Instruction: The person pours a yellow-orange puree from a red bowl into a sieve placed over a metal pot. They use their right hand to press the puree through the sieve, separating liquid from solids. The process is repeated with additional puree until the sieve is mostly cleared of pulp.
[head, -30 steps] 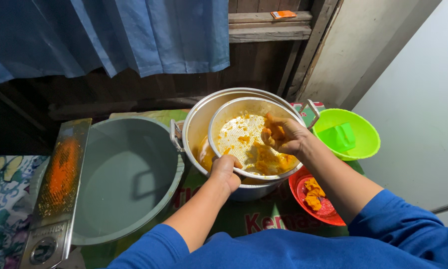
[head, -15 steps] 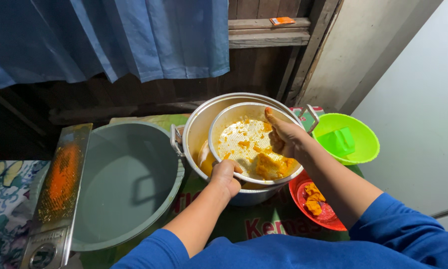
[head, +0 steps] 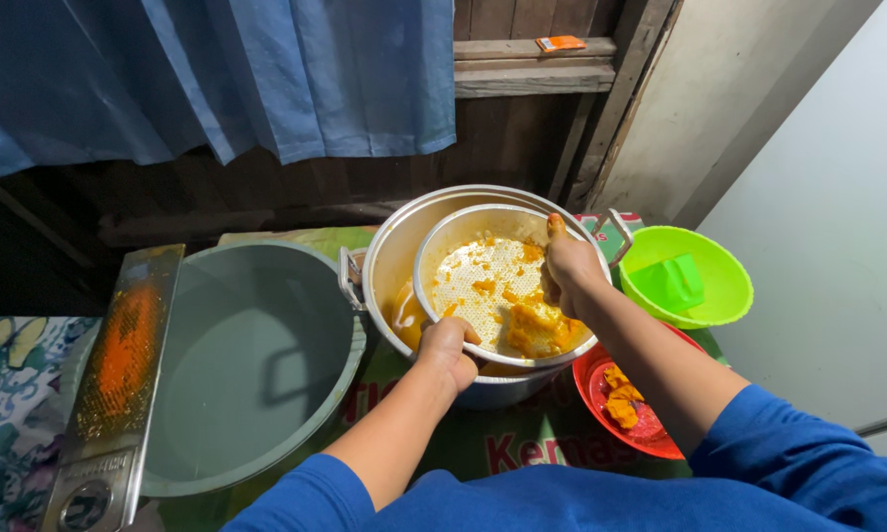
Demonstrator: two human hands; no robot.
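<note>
Nearest: blue sleeves along the bottom edge, both forearms reaching away over the table [head: 522, 448], which carries a green printed cover. Left hand [head: 450, 350] clamps the near rim of the metal strainer [head: 473, 286], fingers curled over the edge, thumb inside. Strainer sits tilted in the mouth of the big metal pot [head: 389, 261], its near rim resting on the pot's near edge. Right hand [head: 567, 268] is inside the strainer at its right side, fingers loosely bent and pressed on the orange mash [head: 537, 330]; can't tell if they pinch any of it. Mash is heaped at the strainer's near-right, with smaller bits stuck across the mesh. Orange liquid shows in the pot left of the strainer. Near right, under the right forearm: red bowl [head: 611, 369] with orange chunks [head: 621, 394]. Further right: green bowl [head: 724, 286] with a green scoop-like piece inside. Left of the pot, touching it: grey lid [head: 246, 365] lying upside down, handle showing. Far left: metal grater [head: 118, 379] smeared orange, leaning over the lid's left edge. Far: blue curtain [head: 266, 69] and a wooden wall ledge [head: 532, 79].
</note>
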